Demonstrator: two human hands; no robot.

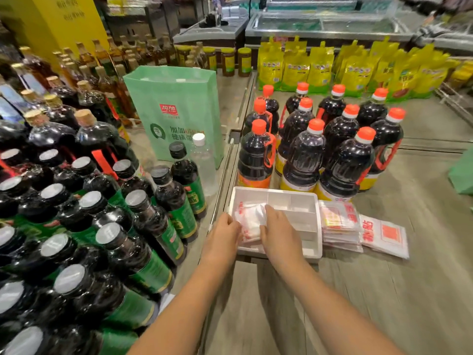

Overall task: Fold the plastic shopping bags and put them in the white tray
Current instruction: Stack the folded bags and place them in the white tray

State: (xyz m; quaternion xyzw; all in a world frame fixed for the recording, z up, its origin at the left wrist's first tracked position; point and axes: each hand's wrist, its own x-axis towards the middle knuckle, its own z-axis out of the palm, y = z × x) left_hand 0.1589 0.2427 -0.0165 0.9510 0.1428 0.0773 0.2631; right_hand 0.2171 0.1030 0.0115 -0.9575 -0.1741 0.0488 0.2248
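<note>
We see both hands over the white tray [318, 226], which sits on the grey counter [384, 303] just in front of the orange-capped dark bottles [304, 152]. The folded bag [249, 221], white with red print, lies in the tray's large left compartment, slightly crumpled on top. The left hand [225, 233] is at the tray's left rim, its fingers curled onto the bag's left edge and pinching it. The right hand [279, 233] covers the bag's right side, with the fingers bent down over the top and the thumb against the near edge, so it is grasping the bag too. The smaller compartments on the tray's right side show only white walls. A flat bag stack [340, 226] touches the tray's right wall, and a second bag pile [386, 235] lies just beside that, further right. A green paper bag [176, 111] stands upright behind and to the left of the tray, with a clear bottle [203, 162] in front of it. Green-labelled dark bottles [143, 201] crowd the left side. Yellow pouches [320, 67] line the back, and the far background is blurred.
</note>
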